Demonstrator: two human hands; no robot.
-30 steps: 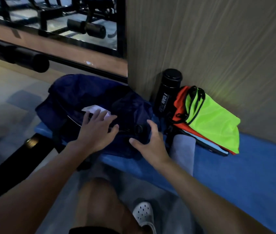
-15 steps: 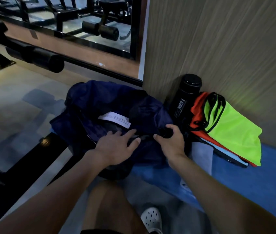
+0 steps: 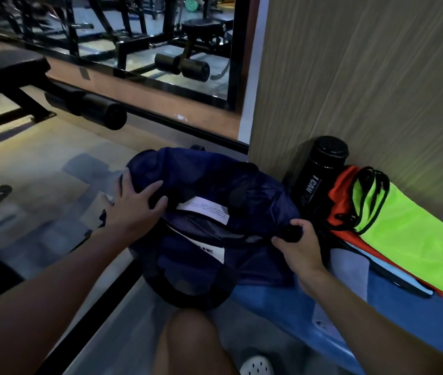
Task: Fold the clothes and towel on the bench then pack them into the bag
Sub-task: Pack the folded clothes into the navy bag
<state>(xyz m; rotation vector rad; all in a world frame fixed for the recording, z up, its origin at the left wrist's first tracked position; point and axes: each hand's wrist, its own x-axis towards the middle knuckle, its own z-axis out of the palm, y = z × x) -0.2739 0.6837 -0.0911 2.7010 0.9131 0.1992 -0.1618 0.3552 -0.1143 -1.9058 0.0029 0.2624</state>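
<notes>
Bag held open, packing not yet begun

Navy bag (image 3: 215,212): lies at the left end of the blue bench (image 3: 431,320), mouth gaping, white label (image 3: 204,212) exposed inside. No garment is visible within.

Hands: left hand (image 3: 133,207) is spread flat with fingers straight, pressing the bag's far left end. Right hand (image 3: 300,247) is curled round a small black fitting (image 3: 292,234) at the bag's right end, possibly a zip pull; the dim view leaves it unsure.

Folded clothes (image 3: 404,234): neon yellow over orange and pale blue, stacked on the bench right of the bag, against the wall. Grey towel (image 3: 350,272): under that stack, its edge draped over the bench front.

Black bottle (image 3: 315,180): upright between bag and stack.

Progress: folding looks finished. Every piece is left to pack.

Change: half a second back the left hand lay at the bag's middle; it now sits at the left end. The right hand keeps its grip, and the mouth is wider.
</notes>
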